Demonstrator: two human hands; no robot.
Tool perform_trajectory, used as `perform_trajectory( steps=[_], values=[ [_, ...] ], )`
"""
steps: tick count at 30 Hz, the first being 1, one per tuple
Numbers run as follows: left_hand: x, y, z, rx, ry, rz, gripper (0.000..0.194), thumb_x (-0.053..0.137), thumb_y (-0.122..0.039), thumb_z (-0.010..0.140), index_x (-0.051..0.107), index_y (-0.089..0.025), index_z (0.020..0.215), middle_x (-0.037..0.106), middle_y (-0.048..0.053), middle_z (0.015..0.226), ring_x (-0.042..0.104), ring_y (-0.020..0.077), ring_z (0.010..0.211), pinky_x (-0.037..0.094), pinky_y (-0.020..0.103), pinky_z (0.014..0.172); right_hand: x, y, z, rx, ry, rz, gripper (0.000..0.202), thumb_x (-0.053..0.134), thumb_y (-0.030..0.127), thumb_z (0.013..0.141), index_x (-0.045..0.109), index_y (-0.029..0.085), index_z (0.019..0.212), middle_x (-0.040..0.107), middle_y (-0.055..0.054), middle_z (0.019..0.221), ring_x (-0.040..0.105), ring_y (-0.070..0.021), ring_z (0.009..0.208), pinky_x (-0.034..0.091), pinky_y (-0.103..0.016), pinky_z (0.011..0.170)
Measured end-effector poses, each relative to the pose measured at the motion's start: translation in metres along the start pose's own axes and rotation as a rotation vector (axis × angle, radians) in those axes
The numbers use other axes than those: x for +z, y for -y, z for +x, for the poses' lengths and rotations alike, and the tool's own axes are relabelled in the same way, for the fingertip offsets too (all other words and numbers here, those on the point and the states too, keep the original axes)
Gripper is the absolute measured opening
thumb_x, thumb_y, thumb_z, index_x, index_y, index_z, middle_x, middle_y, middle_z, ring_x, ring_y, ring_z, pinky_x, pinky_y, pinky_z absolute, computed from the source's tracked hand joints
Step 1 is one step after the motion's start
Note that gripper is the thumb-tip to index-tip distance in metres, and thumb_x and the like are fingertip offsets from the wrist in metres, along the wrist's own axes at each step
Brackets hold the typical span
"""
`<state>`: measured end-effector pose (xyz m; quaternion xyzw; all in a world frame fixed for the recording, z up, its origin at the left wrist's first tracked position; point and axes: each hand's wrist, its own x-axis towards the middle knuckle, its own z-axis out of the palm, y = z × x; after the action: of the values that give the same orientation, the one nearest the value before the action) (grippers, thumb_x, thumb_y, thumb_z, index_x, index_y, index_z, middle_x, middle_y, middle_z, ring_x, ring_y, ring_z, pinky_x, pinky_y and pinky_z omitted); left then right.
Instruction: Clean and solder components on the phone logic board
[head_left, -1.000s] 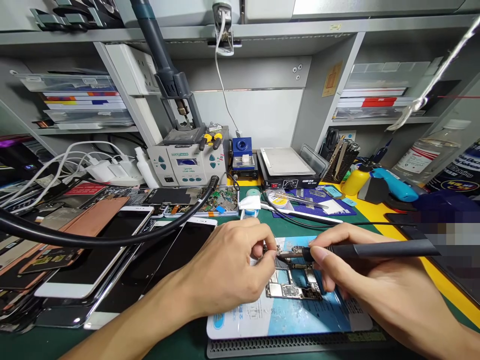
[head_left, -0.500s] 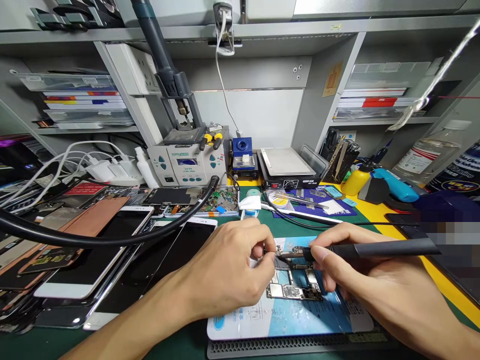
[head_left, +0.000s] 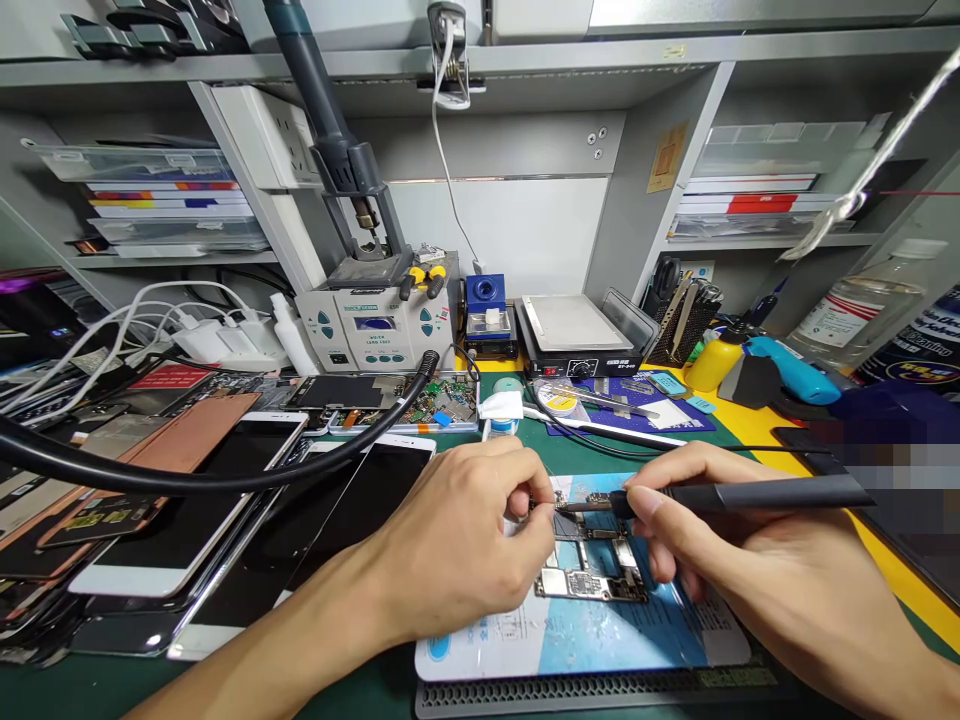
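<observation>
A phone circuit board (head_left: 589, 584) with silvery shields and chips lies on a blue and white sheet (head_left: 517, 650). My right hand (head_left: 742, 550) grips the black handle of a soldering iron (head_left: 772, 494), held nearly level. Its thin tip points left and reaches the upper left part of the board, close to my other fingers. My left hand (head_left: 469, 535) is closed in a pinch at the board's upper left corner. What sits between thumb and finger is too small and hidden to name.
A thick black hose (head_left: 225, 485) arches over phones (head_left: 255, 500) on the left. Behind stand a hot air station (head_left: 375, 325), a blue iron stand (head_left: 486, 300) and a small hot plate (head_left: 577, 325). A dark cable (head_left: 765, 447) runs behind my right hand.
The soldering iron and my right hand have shifted very slightly, the handle's rear end a little to the left. My left hand keeps its pinch in nearly the same place.
</observation>
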<state>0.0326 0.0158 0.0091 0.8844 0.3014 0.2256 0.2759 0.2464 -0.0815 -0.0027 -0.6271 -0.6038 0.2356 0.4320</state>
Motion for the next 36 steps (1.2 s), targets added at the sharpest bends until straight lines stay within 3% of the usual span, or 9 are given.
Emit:
perform_trajectory(
  steps=[6,10,12,14,17,23,28,36],
  values=[
    [0.000,0.000,0.000,0.011,-0.030,-0.022,0.011,0.063,-0.012,0.083,0.066,-0.019,0.076,0.057,-0.005,0.071,0.050,0.0100,0.063,0.037,0.025,0.059,0.004,0.003,0.002,0.082,-0.040,0.114,0.033,0.067,0.057,0.096,0.070,0.025,0.087,0.068,0.003,0.054,0.062,-0.0129,0.042,0.052,-0.017,0.041],
    [0.003,0.000,0.000,0.016,-0.102,-0.072,0.011,0.063,-0.012,0.083,0.066,-0.018,0.074,0.055,-0.006,0.067,0.048,0.0081,0.059,0.037,0.022,0.056,0.005,0.007,0.006,-0.057,-0.151,0.189,0.022,0.069,0.048,0.096,0.074,0.027,0.103,0.076,0.001,0.067,0.066,-0.0146,0.043,0.053,-0.018,0.036],
    [0.005,0.000,0.000,0.018,-0.145,-0.082,0.011,0.063,-0.012,0.082,0.066,-0.018,0.074,0.054,-0.006,0.065,0.047,0.0075,0.058,0.037,0.021,0.055,0.004,0.009,0.007,-0.162,-0.186,0.135,0.015,0.067,0.040,0.098,0.075,0.030,0.106,0.075,0.003,0.063,0.066,-0.0139,0.042,0.053,-0.017,0.037],
    [0.006,-0.001,-0.001,0.026,-0.182,-0.087,0.011,0.063,-0.012,0.082,0.066,-0.017,0.073,0.052,-0.006,0.064,0.047,0.0074,0.056,0.037,0.021,0.054,0.002,0.009,0.007,-0.226,-0.149,0.040,0.012,0.068,0.033,0.096,0.076,0.032,0.106,0.075,0.005,0.061,0.067,-0.0134,0.044,0.055,-0.015,0.040],
    [0.008,-0.003,-0.002,0.052,-0.230,-0.083,0.012,0.062,-0.013,0.082,0.066,-0.017,0.072,0.050,-0.006,0.061,0.046,0.0075,0.055,0.036,0.021,0.053,0.003,0.003,0.005,-0.256,-0.077,-0.040,0.015,0.074,0.030,0.090,0.075,0.031,0.105,0.080,0.002,0.075,0.073,-0.0160,0.055,0.058,-0.017,0.046],
    [0.012,-0.006,-0.004,0.119,-0.261,-0.073,0.013,0.061,-0.014,0.085,0.067,-0.017,0.074,0.050,-0.005,0.062,0.046,0.0076,0.055,0.037,0.021,0.054,0.013,-0.004,0.003,-0.287,0.005,0.002,0.015,0.072,0.025,0.091,0.073,0.029,0.105,0.077,0.001,0.081,0.072,-0.0149,0.062,0.059,-0.019,0.053],
    [0.012,-0.009,-0.004,0.131,-0.256,-0.080,0.014,0.060,-0.015,0.086,0.068,-0.016,0.074,0.050,-0.005,0.061,0.046,0.0078,0.053,0.037,0.022,0.053,0.015,0.000,0.002,-0.257,-0.051,0.058,0.009,0.069,0.029,0.092,0.074,0.026,0.099,0.074,0.001,0.074,0.062,-0.0126,0.051,0.054,-0.020,0.049],
    [0.012,-0.009,-0.005,0.114,-0.241,-0.103,0.013,0.060,-0.015,0.086,0.069,-0.016,0.077,0.051,-0.004,0.061,0.046,0.0084,0.054,0.036,0.022,0.052,0.008,-0.002,0.005,-0.252,-0.029,-0.022,0.008,0.070,0.030,0.094,0.074,0.027,0.099,0.077,-0.001,0.083,0.072,-0.0172,0.065,0.060,-0.022,0.056]
  ],
)
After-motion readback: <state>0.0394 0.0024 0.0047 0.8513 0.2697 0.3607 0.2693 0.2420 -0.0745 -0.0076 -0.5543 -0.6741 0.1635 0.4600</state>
